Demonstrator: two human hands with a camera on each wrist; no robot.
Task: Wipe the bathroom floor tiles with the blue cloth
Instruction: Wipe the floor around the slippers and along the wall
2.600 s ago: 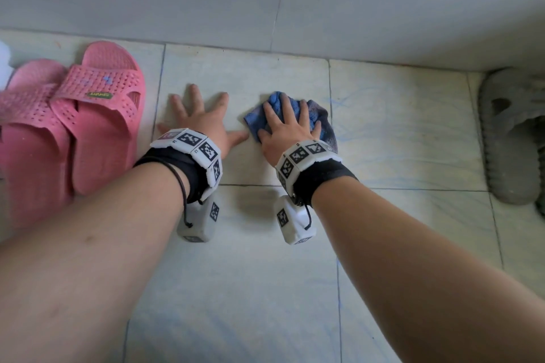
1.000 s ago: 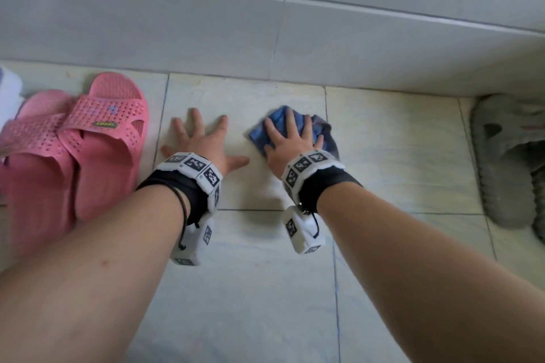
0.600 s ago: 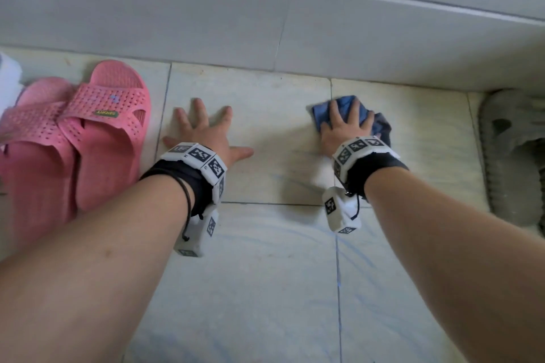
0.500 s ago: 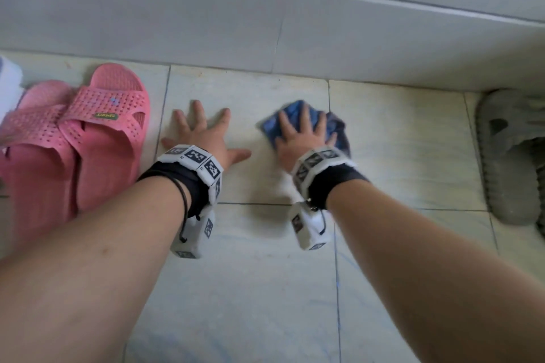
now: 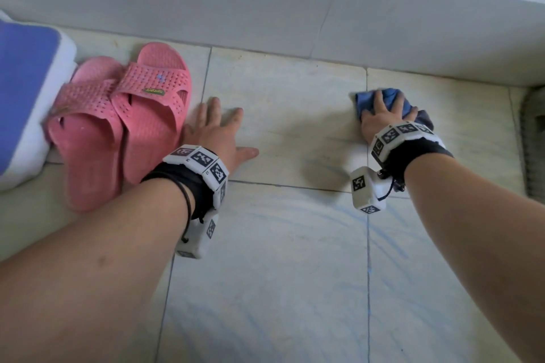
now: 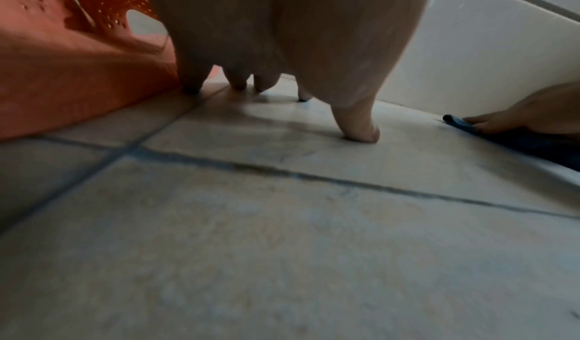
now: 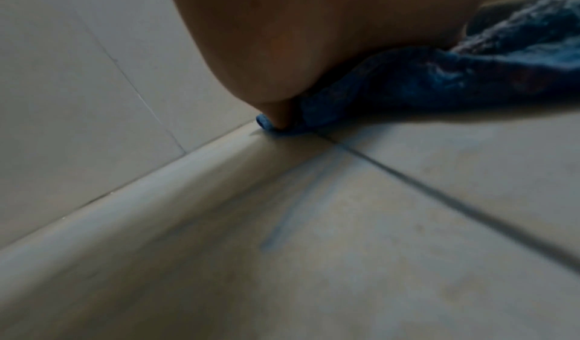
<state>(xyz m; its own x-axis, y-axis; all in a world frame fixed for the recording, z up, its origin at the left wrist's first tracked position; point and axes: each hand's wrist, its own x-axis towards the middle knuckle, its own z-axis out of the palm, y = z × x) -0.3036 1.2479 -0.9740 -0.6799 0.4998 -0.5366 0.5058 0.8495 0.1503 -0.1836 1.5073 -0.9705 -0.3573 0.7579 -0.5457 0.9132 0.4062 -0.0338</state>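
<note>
Beside the wall base, right hand point(image 5: 383, 121), fingers spread flat pressing blue cloth point(image 5: 392, 97), has swept rightward; left hand point(image 5: 216, 134) stays splayed, bracing. Wiping continues.

Cloth point(image 5: 392, 102) on tiles point(image 5: 280, 259), slippers point(image 5: 124, 124) left

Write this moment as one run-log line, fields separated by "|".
step: wiping | right hand: presses blue cloth on floor tile | left hand: flat on tile, beside pink slippers

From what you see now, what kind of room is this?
Probably a bathroom or washroom: tiled floor meeting a tiled wall, pink plastic slippers, and a right hand wiping with a blue cloth.
</note>
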